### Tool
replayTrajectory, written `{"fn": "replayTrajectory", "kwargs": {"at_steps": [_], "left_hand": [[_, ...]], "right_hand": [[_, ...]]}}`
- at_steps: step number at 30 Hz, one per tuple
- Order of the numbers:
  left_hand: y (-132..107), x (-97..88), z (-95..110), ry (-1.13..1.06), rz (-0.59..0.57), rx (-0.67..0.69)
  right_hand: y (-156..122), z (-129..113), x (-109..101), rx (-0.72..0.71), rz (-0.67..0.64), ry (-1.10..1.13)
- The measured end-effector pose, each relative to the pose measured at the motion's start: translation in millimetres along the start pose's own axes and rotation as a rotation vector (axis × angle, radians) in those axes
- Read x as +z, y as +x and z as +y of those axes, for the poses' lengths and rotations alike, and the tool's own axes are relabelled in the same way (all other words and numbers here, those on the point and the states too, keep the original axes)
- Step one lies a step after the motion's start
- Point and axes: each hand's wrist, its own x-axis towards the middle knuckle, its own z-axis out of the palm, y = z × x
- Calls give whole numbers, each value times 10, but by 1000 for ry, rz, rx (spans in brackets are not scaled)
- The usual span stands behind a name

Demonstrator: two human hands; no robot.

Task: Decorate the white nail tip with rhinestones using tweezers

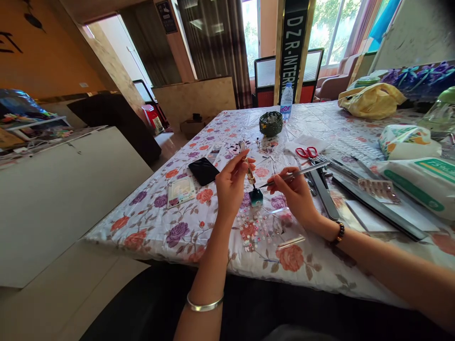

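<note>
My left hand is closed around a slender clear-and-gold pen-like tube, held upright. Its dark lower tip meets the top of a small dark teal bottle-like block; whether it goes inside cannot be made out. My right hand pinches slim silver tweezers, whose points reach left to the tube's tip. Many tiny pink and white beads or flowers lie scattered on the cloth just below the block. Near them rests a short clear stick.
On the flowered tablecloth sit a black flat case and a pale card at left. Red-handled scissors, a dark long bar and a wipes pack lie right. Behind stand a green basket and a water bottle.
</note>
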Motion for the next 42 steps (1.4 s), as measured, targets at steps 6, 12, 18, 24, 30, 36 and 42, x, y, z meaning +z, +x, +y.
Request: {"fn": "replayTrajectory", "kwargs": {"at_steps": [6, 12, 18, 24, 30, 36, 42], "left_hand": [[-6, 6, 10, 2, -1, -5], [-8, 14, 2, -8, -29, -2], [-26, 29, 6, 22, -72, -29], [-53, 11, 0, 90, -121, -95], [-94, 4, 8, 131, -169, -157], [-130, 24, 59, 178, -213, -183], [-174, -3, 77, 222, -208, -134]], "right_hand": [[1, -11, -11, -12, 27, 7], [0, -15, -26, -14, 50, 4], [-12, -46, -38, -34, 62, 31], [-27, -69, -63, -44, 74, 33], [-52, -157, -74, -43, 83, 49], [-105, -277, -99, -63, 73, 48], [-244, -345, -211, -37, 56, -4]]}}
